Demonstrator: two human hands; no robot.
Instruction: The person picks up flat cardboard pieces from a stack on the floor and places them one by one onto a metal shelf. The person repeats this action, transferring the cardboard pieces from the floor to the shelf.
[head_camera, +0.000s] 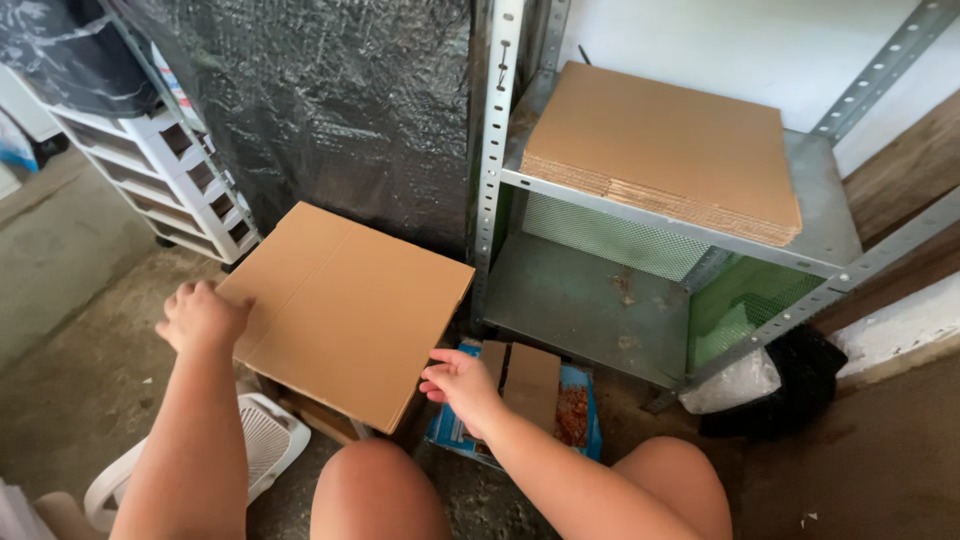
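2 hands of mine are in view, 1 on each side of 1 flattened cardboard box (345, 305) that lies tilted at centre-left of the frame. My left hand (200, 316) sits at its left edge, curled over the corner; I cannot tell whether those fingers truly pinch the board, since I see only the back of the hand. My right hand (458, 385) is just at the box's lower right edge, fingers (437, 372) loosely spread and holding nothing; touching or a hair apart, I cannot tell.

1 stack of flat cardboard sheets (668, 150) rests on the top level of 1 metal shelf rack (640, 290) at upper right. How many sheets it holds is too fine to count. The rack's lower level carries nothing but stains, with green mesh panels (745, 300) at its back and side.

1 blue printed carton (575, 410), flattened, lies on the floor under my right wrist, with 2 brown cardboard pieces (530, 380) on it; my arm hides part of it. 1 white plastic fan (262, 440) at lower left is partly covered by my left arm and the box. 1 white drawer unit (165, 170) is cut off at upper left, beside 1 dark sheet of bubble wrap (330, 100). My 2 knees fill the bottom edge.
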